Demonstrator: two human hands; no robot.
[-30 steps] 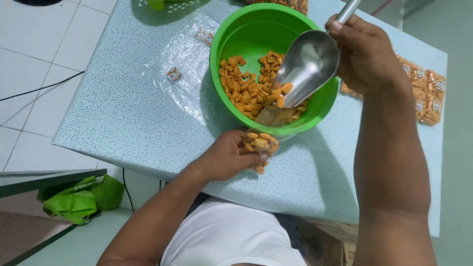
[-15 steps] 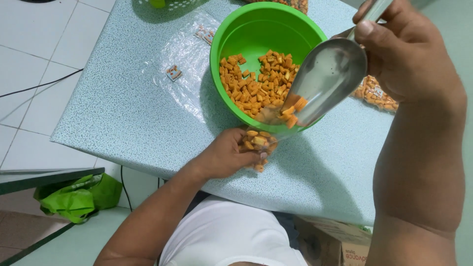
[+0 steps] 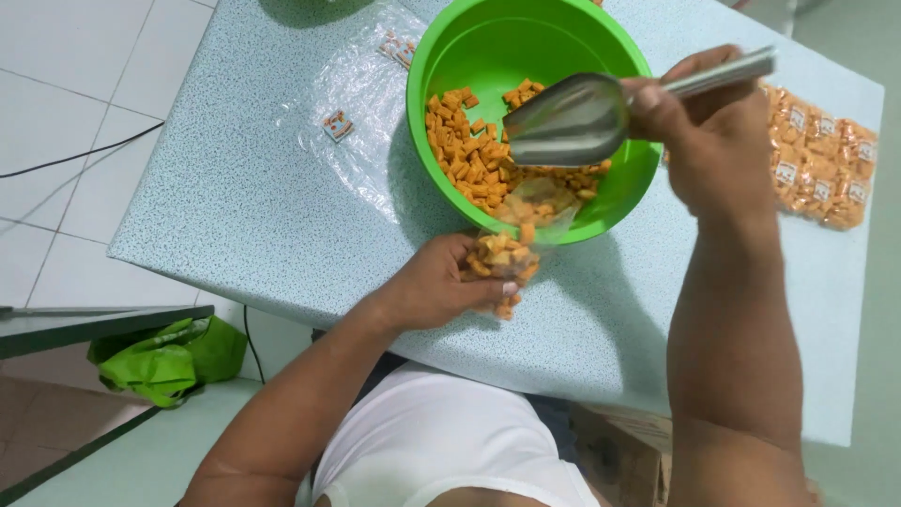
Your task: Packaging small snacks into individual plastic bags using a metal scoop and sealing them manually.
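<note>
A green plastic bowl [image 3: 469, 38] stands on a speckled pale-blue table [image 3: 235, 207] and holds orange square crackers [image 3: 465, 155]. My right hand [image 3: 718, 141] grips the handle of a metal scoop [image 3: 563, 117], which hovers over the bowl's near side. Just in front of the bowl, my left hand [image 3: 441, 286] holds a small clear plastic bag [image 3: 511, 249] partly filled with crackers, its mouth open under the scoop.
Empty clear bags with small labels [image 3: 352, 113] lie flat left of the bowl. Filled, labelled cracker packets [image 3: 821, 155] are piled at the table's right side. A green cloth bag [image 3: 169, 357] lies on the tiled floor at left, and a cardboard box [image 3: 624, 455] sits below the table.
The scoop rose from among the crackers, tipped over the bag, and now sits more level above the bowl. The bag in my left hand has more crackers and stands taller.
</note>
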